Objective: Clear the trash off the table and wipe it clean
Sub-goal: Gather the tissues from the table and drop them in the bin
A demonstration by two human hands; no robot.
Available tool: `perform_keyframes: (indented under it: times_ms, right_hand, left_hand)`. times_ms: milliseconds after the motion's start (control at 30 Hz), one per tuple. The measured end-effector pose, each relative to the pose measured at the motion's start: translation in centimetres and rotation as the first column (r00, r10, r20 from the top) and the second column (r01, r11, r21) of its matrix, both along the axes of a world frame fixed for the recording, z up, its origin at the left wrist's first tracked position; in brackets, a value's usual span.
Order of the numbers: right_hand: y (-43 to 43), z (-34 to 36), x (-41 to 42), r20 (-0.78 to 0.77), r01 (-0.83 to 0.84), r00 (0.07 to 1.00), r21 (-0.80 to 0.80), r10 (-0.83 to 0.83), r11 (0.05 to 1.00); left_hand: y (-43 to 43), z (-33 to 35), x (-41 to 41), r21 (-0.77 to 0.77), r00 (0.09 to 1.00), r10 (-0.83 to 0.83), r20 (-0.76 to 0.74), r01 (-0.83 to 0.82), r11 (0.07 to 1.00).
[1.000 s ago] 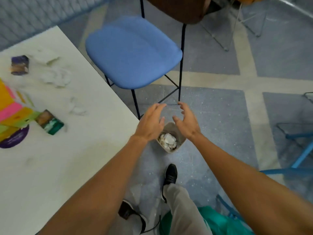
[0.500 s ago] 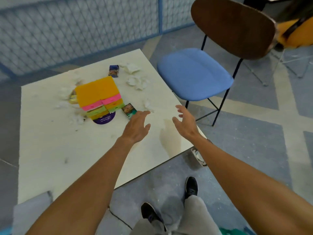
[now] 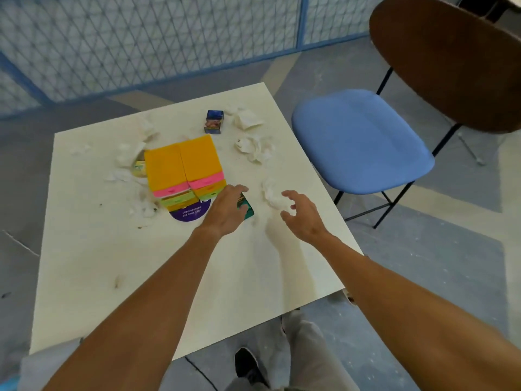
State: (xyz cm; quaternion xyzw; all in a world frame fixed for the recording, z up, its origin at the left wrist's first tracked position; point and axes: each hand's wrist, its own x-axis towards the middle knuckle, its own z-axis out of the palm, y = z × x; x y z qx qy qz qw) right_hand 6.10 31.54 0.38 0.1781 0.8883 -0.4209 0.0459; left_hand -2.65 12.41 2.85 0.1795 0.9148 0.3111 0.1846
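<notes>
The white table [image 3: 112, 277] carries scattered trash. My left hand [image 3: 225, 211] lies over a small green carton [image 3: 247, 208], fingers spread and touching its top, with no clear grip. My right hand [image 3: 301, 217] hovers open, fingers curled, just right of a crumpled white tissue [image 3: 272, 193]. More crumpled tissues [image 3: 255, 146] lie toward the far right edge and others [image 3: 128, 155] at the far left. A small blue carton [image 3: 214, 121] stands near the far edge. A yellowish carton [image 3: 139, 167] peeks out beside the stack.
A stack of orange, pink and green cleaning cloths [image 3: 183, 165] sits mid-table on a purple label [image 3: 191, 212]. A blue-seated chair [image 3: 361, 142] with a brown back stands right of the table. A bin's rim [image 3: 348, 297] shows under the table's near right corner.
My view swung up from the floor bin to the table. Both hands moved from above the bin out over the table, the left onto the green carton, the right beside a tissue.
</notes>
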Motion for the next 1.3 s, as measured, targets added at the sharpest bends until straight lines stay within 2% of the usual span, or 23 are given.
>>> perform_keyframes:
  times_ms: [133,333,433,500,567,633,700,800,867,933,1033,1200,1300]
  right_hand:
    - [2.0,-2.0,-5.1,0.1,-0.205,0.975,0.032,0.201,0.978]
    - [3.8,-4.9,-10.9,0.221,-0.454,0.871,0.026,0.438,0.891]
    - [4.3,-5.8,-12.0,0.218,-0.536,0.831,0.069,0.511,0.841]
    - [4.7,-6.1,-12.4,0.155,-0.553,0.829,0.091,0.537,0.828]
    - [5.4,-6.3,-12.7,0.055,-0.504,0.864,0.104,0.501,0.858]
    - [6.3,-6.2,-13.0,0.005,-0.396,0.918,0.077,0.397,0.915]
    - [7.6,-5.8,-13.4,-0.005,-0.258,0.966,0.013,0.258,0.966]
    - [9.3,-5.0,-13.8,0.002,-0.111,0.994,-0.092,0.112,0.99]
    - [10.1,-4.9,-13.9,0.03,-0.07,0.997,-0.105,0.073,0.992]
    - [10.6,-4.9,-13.8,0.032,-0.056,0.998,-0.051,0.057,0.997]
    - [11.0,-5.1,-13.3,-0.002,-0.028,1.0,-0.057,0.028,0.998]
    - [10.6,-5.6,-10.9,0.004,-0.003,1.0,-0.051,0.003,0.999]
    - [10.1,-5.6,-8.8,0.007,0.059,0.998,-0.068,-0.059,0.996]
  left_hand:
    - [2.9,-1.2,-4.4,-0.017,0.999,0.037,0.013,-0.037,0.999]
    - [7.2,-3.1,-9.3,-0.001,0.991,0.12,0.054,-0.12,0.993]
    - [8.3,-3.8,-11.2,0.0,0.987,0.159,0.037,-0.159,0.987]
    - [8.8,-4.2,-12.5,-0.003,0.982,0.185,0.034,-0.185,0.983]
    - [9.4,-4.6,-13.6,-0.005,0.98,0.2,0.009,-0.2,0.98]
    - [10.2,-4.8,-14.4,-0.005,0.98,0.198,-0.013,-0.198,0.98]
    - [11.2,-5.0,-15.0,0.008,0.984,0.175,-0.012,-0.175,0.984]
    - [13.1,-5.4,-15.3,0.027,0.995,0.094,-0.032,-0.093,0.995]
    - [14.2,-5.9,-15.3,-0.024,0.999,0.021,-0.038,-0.022,0.999]
    - [14.8,-6.3,-15.2,-0.136,0.999,-0.037,-0.025,0.033,0.99]
    - [14.8,-7.2,-14.1,-0.218,0.999,-0.023,-0.037,0.014,0.976]
    - [12.9,-7.7,-11.0,-0.211,0.998,0.066,-0.004,-0.065,0.975]
    - [11.8,-7.2,-9.5,-0.148,0.995,0.102,0.019,-0.098,0.984]
